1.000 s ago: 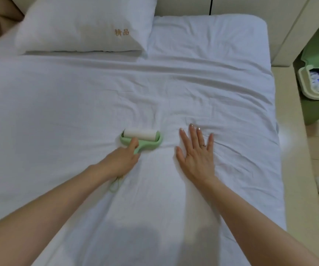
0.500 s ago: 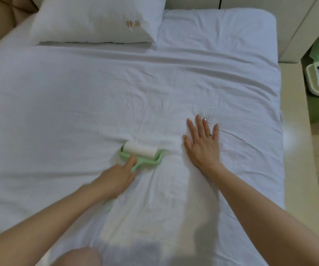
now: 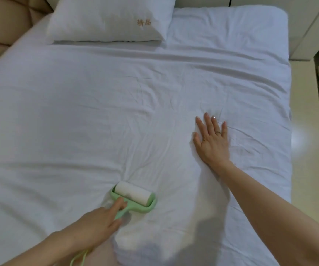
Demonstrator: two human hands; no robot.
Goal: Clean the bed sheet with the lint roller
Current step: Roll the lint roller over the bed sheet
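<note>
— While the left hand (image 3: pixel 97 223) grips the lint roller (image 3: pixel 133 196) by its green handle, why is the right hand (image 3: pixel 211 139) lying flat?
— Fingers straight, holding nothing, probably pinning the bed sheet (image 3: pixel 78 112) taut; the roller rests on it, nearer the person.

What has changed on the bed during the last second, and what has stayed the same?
The left hand, keeping its grip, has pulled the lint roller over the bed sheet toward the person: once level with the right hand, it now lies nearer. Nothing was taken or released. The right hand stays pressed flat on the sheet; the pillow has not moved.
</note>
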